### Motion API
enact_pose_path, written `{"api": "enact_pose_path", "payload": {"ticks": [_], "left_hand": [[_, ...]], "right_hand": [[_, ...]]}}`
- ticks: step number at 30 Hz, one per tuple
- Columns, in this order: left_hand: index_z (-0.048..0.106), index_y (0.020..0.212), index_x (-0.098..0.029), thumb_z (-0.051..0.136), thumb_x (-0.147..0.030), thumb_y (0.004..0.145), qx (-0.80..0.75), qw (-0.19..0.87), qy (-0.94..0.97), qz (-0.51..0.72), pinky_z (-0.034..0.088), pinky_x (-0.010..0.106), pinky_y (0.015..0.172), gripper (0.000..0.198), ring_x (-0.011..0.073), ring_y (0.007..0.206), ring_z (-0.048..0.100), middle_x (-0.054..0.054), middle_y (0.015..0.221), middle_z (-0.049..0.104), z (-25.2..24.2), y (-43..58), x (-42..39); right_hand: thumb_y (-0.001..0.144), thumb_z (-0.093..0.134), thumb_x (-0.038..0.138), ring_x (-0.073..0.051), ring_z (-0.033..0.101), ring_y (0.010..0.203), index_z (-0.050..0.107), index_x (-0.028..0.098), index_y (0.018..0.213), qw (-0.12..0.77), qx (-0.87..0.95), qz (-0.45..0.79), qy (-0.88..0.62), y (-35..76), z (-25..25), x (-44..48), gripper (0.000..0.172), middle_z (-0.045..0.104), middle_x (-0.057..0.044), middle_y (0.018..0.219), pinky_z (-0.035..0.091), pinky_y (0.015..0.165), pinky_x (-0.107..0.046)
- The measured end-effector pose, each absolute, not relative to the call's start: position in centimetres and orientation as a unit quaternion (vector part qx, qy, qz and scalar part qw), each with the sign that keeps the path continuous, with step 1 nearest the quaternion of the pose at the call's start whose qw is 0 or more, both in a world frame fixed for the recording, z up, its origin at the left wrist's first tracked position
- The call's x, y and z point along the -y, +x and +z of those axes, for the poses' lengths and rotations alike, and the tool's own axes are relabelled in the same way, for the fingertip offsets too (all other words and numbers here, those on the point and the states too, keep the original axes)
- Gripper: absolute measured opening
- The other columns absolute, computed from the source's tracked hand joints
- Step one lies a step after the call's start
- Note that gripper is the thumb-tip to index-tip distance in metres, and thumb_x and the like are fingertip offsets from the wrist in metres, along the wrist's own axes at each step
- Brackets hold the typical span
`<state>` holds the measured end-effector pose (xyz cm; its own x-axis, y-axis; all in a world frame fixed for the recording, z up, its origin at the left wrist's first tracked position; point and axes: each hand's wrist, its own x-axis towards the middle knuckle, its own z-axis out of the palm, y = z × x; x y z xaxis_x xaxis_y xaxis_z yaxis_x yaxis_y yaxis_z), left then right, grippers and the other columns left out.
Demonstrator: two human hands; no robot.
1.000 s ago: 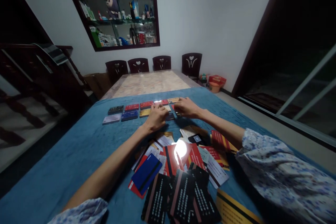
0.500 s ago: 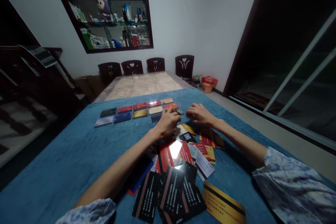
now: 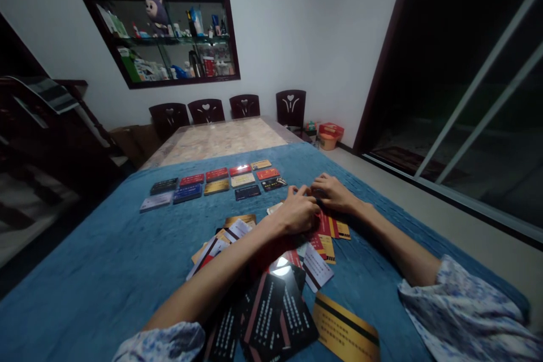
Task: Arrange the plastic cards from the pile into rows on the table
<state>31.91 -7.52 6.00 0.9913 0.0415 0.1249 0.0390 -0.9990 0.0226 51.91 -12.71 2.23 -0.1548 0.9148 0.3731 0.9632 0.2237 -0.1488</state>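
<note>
My left hand [image 3: 297,210] is over the back of a loose pile of cards, fingers curled down. Beside it, almost touching, my right hand [image 3: 335,193] has its fingers bent inward too. Whatever the fingertips pinch is hidden. Below and around them lie red-and-yellow cards [image 3: 337,226], a white card [image 3: 317,268] and, nearer me, black cards with a pink stripe [image 3: 265,314]. A gold card [image 3: 345,328] rests at the front right of the pile. My left forearm covers part of the spread, with more white cards [image 3: 214,249] to its left.
Beyond the pile, cards lie in neat rows, among them a black patterned card [image 3: 274,182], a dark blue card [image 3: 248,192] and a gold card [image 3: 216,186]. A blue cloth [image 3: 127,254] covers the near table. Chairs [image 3: 206,110] stand at the far end.
My left hand has left the black patterned card in the rows and come right and nearer, beside my right hand. The view has turned slightly right.
</note>
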Motion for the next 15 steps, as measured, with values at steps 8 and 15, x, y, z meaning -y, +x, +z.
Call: {"api": "enact_pose_path", "payload": {"ticks": [8,15], "left_hand": [[0.069,0.087,-0.018,0.059,-0.01,0.074,0.016,-0.001,1.0,0.005,0.028,0.048,0.094,0.018,0.0297,0.119,0.044,0.008,0.106,0.07,6.0,33.1,8.1],[0.067,0.094,-0.02,0.052,-0.024,0.09,0.01,-0.022,1.0,0.0,0.03,0.051,0.102,0.016,0.0287,0.125,0.042,0.008,0.121,0.066,6.2,33.6,7.7]], "right_hand": [[0.082,0.054,0.018,-0.022,0.048,0.085,0.063,0.018,0.075,0.204,0.769,-0.032,-0.606,52.1,2.9,13.3,0.011,0.06,-0.008,0.081,0.037,0.076,-0.033],[0.076,0.052,0.009,-0.021,0.051,0.086,0.067,0.018,0.086,0.194,0.765,0.012,-0.614,52.5,2.6,13.6,0.02,0.066,-0.007,0.086,0.039,0.083,-0.034]]}}
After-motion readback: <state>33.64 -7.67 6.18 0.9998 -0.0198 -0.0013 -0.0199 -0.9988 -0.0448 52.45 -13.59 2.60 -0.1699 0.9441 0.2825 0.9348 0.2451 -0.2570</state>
